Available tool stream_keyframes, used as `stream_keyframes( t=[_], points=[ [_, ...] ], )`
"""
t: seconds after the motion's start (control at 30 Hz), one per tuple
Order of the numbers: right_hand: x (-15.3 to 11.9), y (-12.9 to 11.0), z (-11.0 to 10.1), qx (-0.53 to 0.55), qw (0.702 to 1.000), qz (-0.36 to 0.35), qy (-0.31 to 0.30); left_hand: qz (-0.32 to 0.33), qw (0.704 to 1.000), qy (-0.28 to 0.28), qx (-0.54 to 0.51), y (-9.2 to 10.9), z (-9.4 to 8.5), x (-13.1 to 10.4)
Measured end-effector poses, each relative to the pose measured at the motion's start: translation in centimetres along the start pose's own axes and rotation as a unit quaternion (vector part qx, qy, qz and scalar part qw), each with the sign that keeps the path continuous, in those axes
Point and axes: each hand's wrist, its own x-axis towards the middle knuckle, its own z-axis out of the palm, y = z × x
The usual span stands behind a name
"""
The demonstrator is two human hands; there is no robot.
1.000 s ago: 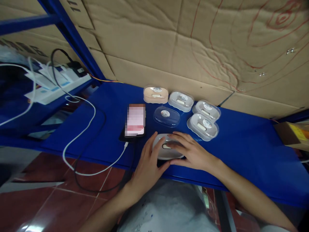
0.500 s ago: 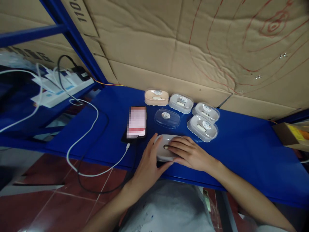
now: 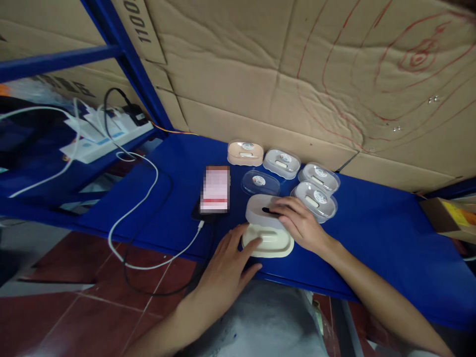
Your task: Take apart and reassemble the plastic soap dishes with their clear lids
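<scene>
My right hand [image 3: 301,223] grips the right side of a pale grey oval dish piece [image 3: 256,210] that has a dark slot in its middle. This piece is held just behind and partly over a cream oval base [image 3: 273,250] with a raised ridge along its centre. At the base's left end, my left hand [image 3: 232,255] lies with its fingers apart, the tips at the rim and over the ridge. Directly behind, a clear oval lid [image 3: 260,182] with a round sticker lies on the blue tabletop [image 3: 372,233].
A peach oval dish [image 3: 245,154] and several grey ones [image 3: 281,164] with clear lids stand along the back. To the left lie a phone [image 3: 215,188] and its white cable [image 3: 156,267]. A power strip [image 3: 89,153] sits far left; a cardboard box [image 3: 446,213] stands at right.
The grey piece has come up and away from me, uncovering the cream base. My right hand moved with it; my left hand let go of its side and dropped to the base.
</scene>
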Motion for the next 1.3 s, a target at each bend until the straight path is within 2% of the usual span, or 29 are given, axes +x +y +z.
stream_keyframes(
  t=[0.17,0.3,0.47,0.6,0.7,0.73,0.77,0.8,0.87,0.93,0.97,1.0,1.07,1.17,1.23,1.3],
  points=[
    [1.4,0.3,1.3,-0.013,0.998,-0.026,-0.056,0.026,0.996,-0.073,0.033,1.5,-1.1,-0.2],
    [2.2,0.5,2.1,-0.035,0.996,-0.018,-0.086,0.057,0.994,-0.092,0.034,1.9,-0.9,-0.4],
    [0.9,-0.8,0.8,-0.053,0.997,0.013,-0.061,0.064,0.992,-0.106,-0.005,1.3,-0.7,-0.3],
    [-1.6,-2.0,-1.3,0.051,0.995,0.045,-0.075,0.046,0.988,-0.082,-0.124,1.2,-1.0,-0.1],
    [-3.1,-2.6,-2.2,0.154,0.978,0.101,-0.101,0.024,0.967,-0.015,-0.252,1.5,-0.7,-0.1],
    [-3.3,-2.8,-2.3,0.179,0.972,0.117,-0.102,0.006,0.948,0.009,-0.318,1.7,-0.4,-0.1],
    [-3.5,-3.1,-2.4,0.195,0.968,0.127,-0.097,-0.017,0.915,0.029,-0.401,1.8,-0.1,0.0],
    [-3.5,-3.4,-2.4,0.203,0.966,0.130,-0.091,-0.043,0.867,0.039,-0.494,1.9,0.3,0.1],
    [-3.1,-4.0,-2.5,0.205,0.969,0.113,-0.080,-0.107,0.724,0.018,-0.681,2.3,0.9,0.4],
    [-2.4,-4.4,-2.5,0.205,0.972,0.082,-0.081,-0.208,0.593,-0.050,-0.777,2.6,1.4,0.9],
    [-2.0,-4.4,-2.4,0.209,0.972,0.068,-0.084,-0.260,0.546,-0.072,-0.793,2.8,1.5,1.2],
    [-1.5,-4.2,-2.3,0.218,0.971,0.059,-0.083,-0.304,0.513,-0.085,-0.798,3.0,1.6,1.4],
    [-0.5,-3.5,-1.7,0.237,0.968,0.069,-0.056,-0.358,0.482,-0.083,-0.795,3.2,1.5,1.8],
    [0.7,-1.9,-0.1,0.213,0.970,0.116,0.010,-0.388,0.473,-0.074,-0.787,3.0,1.1,2.1],
    [1.2,-1.0,1.1,0.133,0.986,0.100,-0.014,-0.415,0.461,-0.068,-0.782,2.8,0.9,2.2],
    [1.6,-0.6,2.0,0.029,0.995,0.051,-0.084,-0.437,0.437,-0.062,-0.784,2.7,0.7,2.3]
  ],
)
